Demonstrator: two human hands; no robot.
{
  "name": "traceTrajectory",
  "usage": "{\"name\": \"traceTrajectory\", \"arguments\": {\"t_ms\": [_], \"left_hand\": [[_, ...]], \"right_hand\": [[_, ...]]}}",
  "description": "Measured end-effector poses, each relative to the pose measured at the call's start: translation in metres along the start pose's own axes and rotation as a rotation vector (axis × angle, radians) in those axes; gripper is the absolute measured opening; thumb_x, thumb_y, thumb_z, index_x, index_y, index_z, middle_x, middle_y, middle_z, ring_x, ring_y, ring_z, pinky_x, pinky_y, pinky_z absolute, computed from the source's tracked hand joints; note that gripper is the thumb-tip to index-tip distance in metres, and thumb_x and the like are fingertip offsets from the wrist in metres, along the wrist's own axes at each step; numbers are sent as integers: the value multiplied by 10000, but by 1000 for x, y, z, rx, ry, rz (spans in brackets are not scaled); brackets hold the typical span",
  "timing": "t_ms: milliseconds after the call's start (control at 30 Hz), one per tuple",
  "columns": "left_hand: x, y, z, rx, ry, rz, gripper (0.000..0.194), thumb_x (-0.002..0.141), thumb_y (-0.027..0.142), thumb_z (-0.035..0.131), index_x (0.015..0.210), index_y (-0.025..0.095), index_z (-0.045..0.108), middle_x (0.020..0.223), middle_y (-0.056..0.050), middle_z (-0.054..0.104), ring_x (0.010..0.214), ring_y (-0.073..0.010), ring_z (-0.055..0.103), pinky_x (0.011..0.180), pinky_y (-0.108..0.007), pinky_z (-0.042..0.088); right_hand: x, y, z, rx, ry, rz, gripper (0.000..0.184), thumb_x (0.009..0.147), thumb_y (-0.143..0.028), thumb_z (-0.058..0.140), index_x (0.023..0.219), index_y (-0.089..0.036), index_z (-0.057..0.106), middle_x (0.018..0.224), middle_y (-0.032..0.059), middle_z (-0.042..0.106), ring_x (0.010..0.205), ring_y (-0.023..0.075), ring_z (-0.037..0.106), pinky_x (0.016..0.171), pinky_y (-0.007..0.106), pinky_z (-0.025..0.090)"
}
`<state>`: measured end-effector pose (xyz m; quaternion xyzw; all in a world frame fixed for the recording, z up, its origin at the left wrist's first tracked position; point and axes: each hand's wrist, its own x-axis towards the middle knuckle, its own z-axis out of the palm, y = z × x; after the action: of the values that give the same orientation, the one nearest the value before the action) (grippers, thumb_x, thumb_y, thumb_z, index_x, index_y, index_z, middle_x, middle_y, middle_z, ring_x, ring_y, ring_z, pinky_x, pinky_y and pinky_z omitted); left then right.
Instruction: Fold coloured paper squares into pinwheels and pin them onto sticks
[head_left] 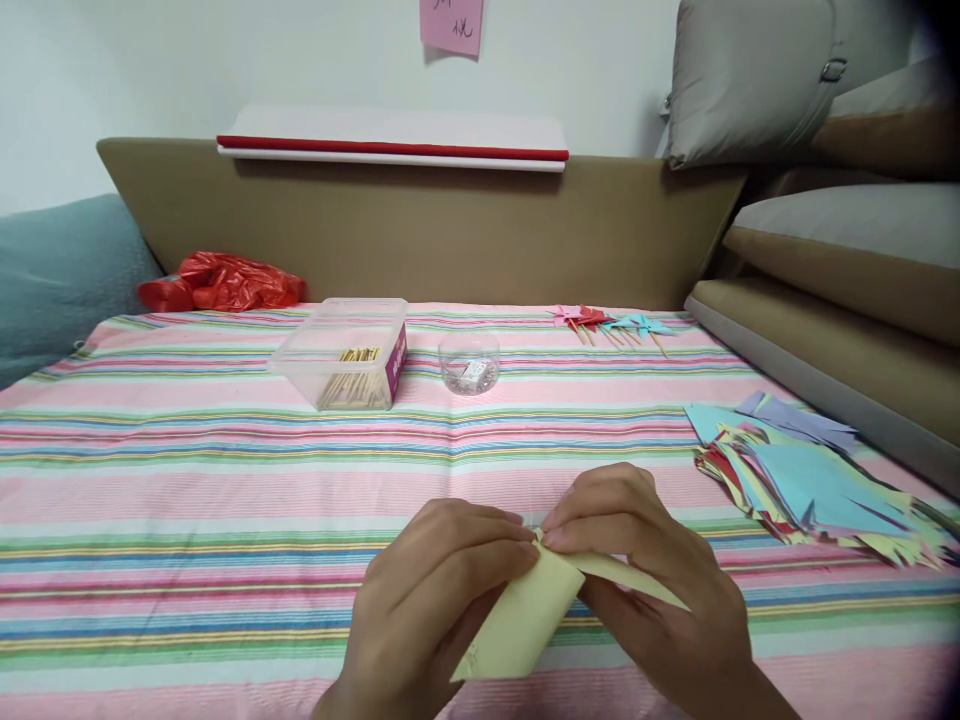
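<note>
Between my two hands is a piece of pale yellow paper point(525, 615), its flaps bent in toward the middle. My left hand point(442, 595) is closed on its left side, fingertips pressed near the centre. From the other side my right hand point(652, 580) pinches the paper, with a curved flap running under its fingers. The fingertips of both hands nearly meet at the top of the paper. What lies right under the fingertips is hidden. The paper is held above a striped cloth point(225, 560).
A clear plastic box point(352, 345) of thin wooden sticks stands ahead, beside a round clear tub point(469, 365) of small metallic bits. Several paper pinwheels point(600, 320) lie at the back. Cut coloured paper point(817, 480) is piled at right, near stacked cushions point(847, 270). A red plastic bag point(232, 282) sits back left.
</note>
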<state>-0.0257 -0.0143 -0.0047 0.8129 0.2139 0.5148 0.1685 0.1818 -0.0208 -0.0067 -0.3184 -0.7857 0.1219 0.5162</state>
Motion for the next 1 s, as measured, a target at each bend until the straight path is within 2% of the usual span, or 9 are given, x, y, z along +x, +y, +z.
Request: {"name": "traceTrajectory", "arguments": {"t_ms": [133, 233, 367, 467, 667, 800, 900, 1000], "left_hand": [[-5, -4, -2, 104, 13, 33, 326, 869, 84, 703, 1181, 175, 673, 1069, -98, 774, 1049, -276, 717, 899, -407, 581], [-9, -6, -3, 208, 2, 48, 372, 849, 37, 684, 1193, 179, 677, 1134, -102, 767, 1080, -277, 711, 935, -416, 565], [-7, -5, -5, 285, -10, 70, 335, 901, 73, 632, 1206, 206, 677, 1132, -89, 777, 1078, -274, 712, 913, -417, 565], [-5, -5, -5, 318, -18, 92, 310, 909, 90, 630, 1199, 183, 686, 1117, -93, 782, 1065, -273, 718, 890, -402, 572], [-7, -8, -4, 296, -62, 86, 386, 895, 37, 618, 1252, 179, 654, 1142, -95, 769, 1094, -269, 701, 922, -403, 557], [-2, -8, -6, 250, -88, 83, 325, 902, 47, 640, 1202, 173, 646, 1082, -104, 762, 1056, -257, 697, 916, -409, 539], [9, -8, -7, 225, -40, 18, 250, 910, 40, 624, 1103, 195, 664, 996, -69, 758, 958, -217, 707, 835, -362, 544], [19, -6, -9, 239, -2, -86, 199, 930, 71, 617, 1042, 225, 673, 965, -31, 760, 937, -187, 705, 820, -326, 550]], "right_hand": [[1, -2, -1, -134, 51, -81, 316, 864, 1, 594, 1058, -237, 672, 920, 20, 731, 869, 216, 647, 813, 421, 428], [-2, -3, -3, -236, 72, -138, 346, 836, 26, 587, 1068, -212, 682, 951, 41, 745, 885, 225, 636, 827, 437, 398], [-8, -1, -6, -326, 36, -186, 325, 881, -5, 560, 1116, -190, 687, 1030, 71, 751, 969, 244, 621, 861, 456, 384], [-10, -1, -7, -344, 25, -193, 328, 897, -9, 527, 1117, -189, 690, 1025, 73, 749, 976, 243, 612, 855, 457, 375], [-7, 1, -7, -275, -6, -176, 335, 874, 15, 563, 1126, -173, 679, 1022, 78, 732, 975, 241, 583, 870, 456, 383], [2, 3, -6, -163, -66, -150, 353, 861, 52, 585, 1117, -181, 652, 1026, 65, 708, 982, 222, 584, 879, 424, 418], [16, 2, -6, -77, -108, -86, 307, 888, 35, 592, 1073, -205, 644, 991, 33, 695, 990, 201, 598, 898, 397, 426], [33, -1, -7, -39, -163, 17, 185, 962, -64, 583, 1005, -233, 647, 952, 0, 693, 983, 186, 609, 910, 385, 409]]}}
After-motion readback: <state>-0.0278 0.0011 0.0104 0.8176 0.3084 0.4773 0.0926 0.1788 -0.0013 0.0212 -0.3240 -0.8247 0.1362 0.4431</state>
